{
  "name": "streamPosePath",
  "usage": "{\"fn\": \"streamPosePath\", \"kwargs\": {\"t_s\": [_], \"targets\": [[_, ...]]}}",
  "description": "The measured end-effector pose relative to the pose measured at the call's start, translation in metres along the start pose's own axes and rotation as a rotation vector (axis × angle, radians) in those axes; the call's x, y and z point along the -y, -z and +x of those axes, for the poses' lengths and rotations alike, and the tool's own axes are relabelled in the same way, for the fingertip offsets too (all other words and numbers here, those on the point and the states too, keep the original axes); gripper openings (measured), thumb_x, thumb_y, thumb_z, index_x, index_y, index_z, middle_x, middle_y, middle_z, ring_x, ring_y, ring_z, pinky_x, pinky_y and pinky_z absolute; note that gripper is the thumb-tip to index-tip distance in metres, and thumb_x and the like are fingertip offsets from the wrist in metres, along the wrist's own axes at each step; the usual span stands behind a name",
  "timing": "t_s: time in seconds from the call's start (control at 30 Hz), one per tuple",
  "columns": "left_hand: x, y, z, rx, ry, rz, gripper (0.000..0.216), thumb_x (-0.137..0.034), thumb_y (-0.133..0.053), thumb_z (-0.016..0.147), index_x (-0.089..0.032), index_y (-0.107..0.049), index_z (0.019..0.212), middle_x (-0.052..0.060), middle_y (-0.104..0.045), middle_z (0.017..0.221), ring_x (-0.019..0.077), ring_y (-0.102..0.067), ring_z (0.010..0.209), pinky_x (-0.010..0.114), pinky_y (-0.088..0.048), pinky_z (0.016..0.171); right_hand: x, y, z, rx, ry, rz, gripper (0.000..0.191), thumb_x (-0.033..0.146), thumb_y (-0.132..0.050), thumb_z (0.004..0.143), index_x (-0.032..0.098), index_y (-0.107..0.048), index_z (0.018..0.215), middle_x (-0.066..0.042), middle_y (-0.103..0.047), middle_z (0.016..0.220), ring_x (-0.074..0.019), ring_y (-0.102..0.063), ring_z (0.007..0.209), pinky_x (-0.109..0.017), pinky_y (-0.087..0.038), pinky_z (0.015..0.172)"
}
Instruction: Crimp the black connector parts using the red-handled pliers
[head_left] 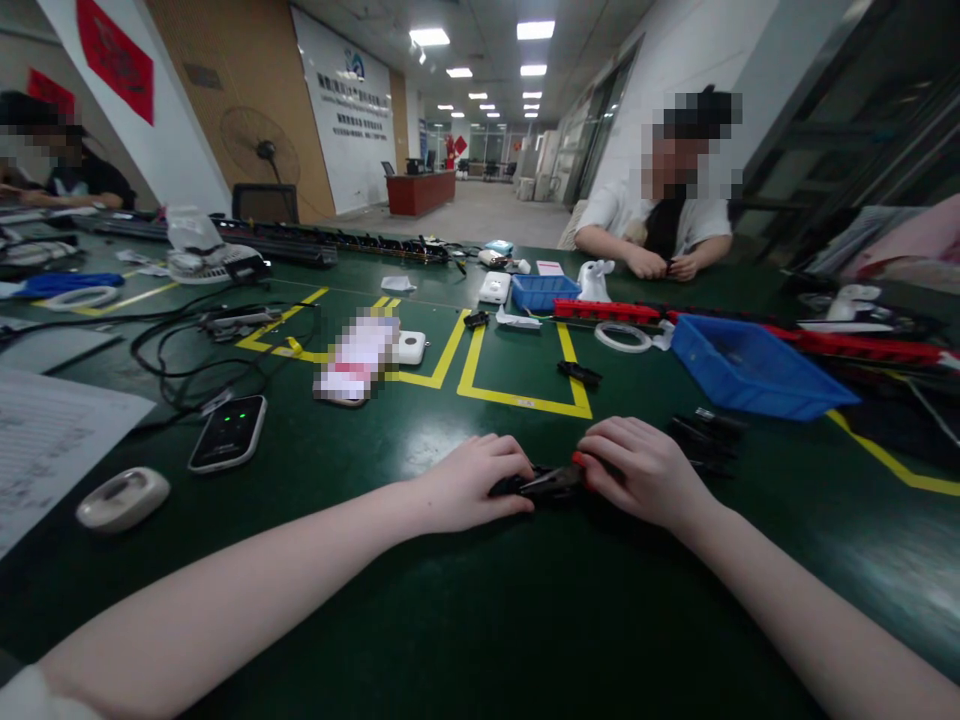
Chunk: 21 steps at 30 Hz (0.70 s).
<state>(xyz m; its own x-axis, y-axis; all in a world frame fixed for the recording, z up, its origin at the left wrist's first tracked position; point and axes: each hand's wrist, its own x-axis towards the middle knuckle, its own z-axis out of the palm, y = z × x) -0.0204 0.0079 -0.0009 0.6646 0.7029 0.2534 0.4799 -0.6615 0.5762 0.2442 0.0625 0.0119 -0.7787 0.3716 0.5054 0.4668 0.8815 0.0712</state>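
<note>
My right hand is closed round a pair of pliers, with a bit of red showing at its fingertips. The dark metal jaws taper to the left, toward my left hand. That hand pinches a small black part between thumb and fingers, and the jaw tips meet or overlap it. Whether the jaws grip the part I cannot tell. Several similar black pieces lie in a pile right of my right hand. Another black piece rests beyond my hands, on the yellow tape marking.
A blue bin stands at the right, with a smaller blue tray farther back. Left of my hands lie a phone, a black device with green lights, a cream case and cables. Across the table sits a person.
</note>
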Motion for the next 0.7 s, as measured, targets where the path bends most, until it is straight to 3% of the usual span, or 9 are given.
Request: {"fn": "streamPosePath", "kwargs": {"t_s": [0.7], "targets": [[-0.0029, -0.0008, 0.0001, 0.007, -0.016, 0.032, 0.018, -0.029, -0.066, 0.094, -0.018, -0.062, 0.107, 0.007, -0.063, 0.112, 0.0229, -0.06, 0.102, 0.037, -0.048, 0.091, -0.0004, 0.0007, -0.0017, -0.014, 0.005, -0.005, 0.017, 0.019, -0.049, 0.093, 0.017, -0.063, 0.084, -0.007, -0.066, 0.078, -0.0193, -0.059, 0.07, -0.033, -0.044, 0.064]]}}
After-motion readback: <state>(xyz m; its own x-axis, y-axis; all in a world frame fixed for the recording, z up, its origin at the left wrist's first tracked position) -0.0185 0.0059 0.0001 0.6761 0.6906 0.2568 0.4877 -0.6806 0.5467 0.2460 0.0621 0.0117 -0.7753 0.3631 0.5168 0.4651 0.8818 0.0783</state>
